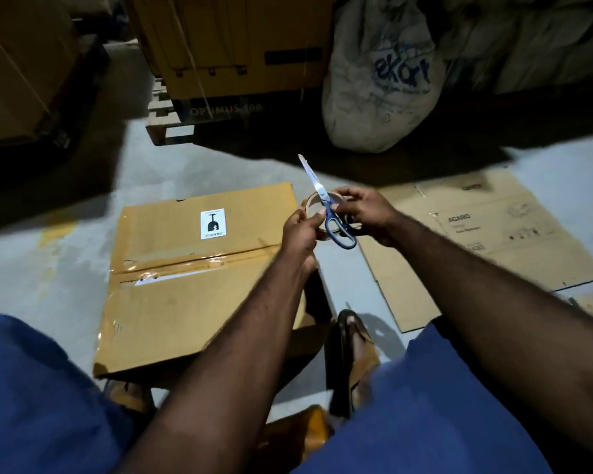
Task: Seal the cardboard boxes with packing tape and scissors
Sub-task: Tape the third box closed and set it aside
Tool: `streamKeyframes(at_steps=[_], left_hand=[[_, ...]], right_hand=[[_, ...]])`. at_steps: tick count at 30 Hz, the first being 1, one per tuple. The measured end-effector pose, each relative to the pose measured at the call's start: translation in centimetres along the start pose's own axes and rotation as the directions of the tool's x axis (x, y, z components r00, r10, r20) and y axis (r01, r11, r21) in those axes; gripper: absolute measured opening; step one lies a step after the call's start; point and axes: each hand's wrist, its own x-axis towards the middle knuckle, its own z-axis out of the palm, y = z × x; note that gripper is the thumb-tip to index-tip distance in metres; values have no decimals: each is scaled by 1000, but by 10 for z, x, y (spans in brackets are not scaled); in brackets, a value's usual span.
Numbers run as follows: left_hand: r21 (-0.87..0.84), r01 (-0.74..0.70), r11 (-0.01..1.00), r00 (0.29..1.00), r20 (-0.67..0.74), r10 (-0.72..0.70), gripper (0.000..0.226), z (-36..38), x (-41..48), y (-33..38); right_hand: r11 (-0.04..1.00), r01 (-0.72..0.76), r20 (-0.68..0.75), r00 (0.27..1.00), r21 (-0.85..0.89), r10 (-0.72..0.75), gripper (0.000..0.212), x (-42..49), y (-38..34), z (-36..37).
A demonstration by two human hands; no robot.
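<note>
From up here I look down on both hands meeting above the floor. My left hand (300, 230) grips the near side of the tape roll (311, 204), thumb on its rim. My right hand (365, 213) pinches the scissors (326, 206) against the roll, blades closed and pointing up and away, blue handle loops hanging free of any finger. Below and to the left lies a cardboard box (199, 302) with glossy tape along its seam and a white sticker (213, 224) on top. A flattened carton (486, 234) lies on the floor to the right, and a white sack (380, 80) stands farther back.
</note>
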Motion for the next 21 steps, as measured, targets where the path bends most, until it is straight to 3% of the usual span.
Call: streamKeyframes(at_steps=[6, 9, 15, 21], left_hand=[[-25, 101, 995, 995, -9, -101, 34, 78, 40, -17], [-7, 149, 989, 988, 43, -149, 16, 98, 53, -50], [14, 342, 940, 939, 18, -342, 19, 97, 69, -158], [47, 461, 886, 887, -36, -460, 20, 77, 69, -250]], right_hand=[[982, -14, -30, 1000, -189, 8, 27, 33, -11, -80], [976, -54, -21, 999, -211, 50, 32, 44, 8, -115], [889, -163, 133, 961, -429, 241, 40, 67, 80, -147], [944, -255, 88, 957, -208, 277, 32, 49, 227, -144]])
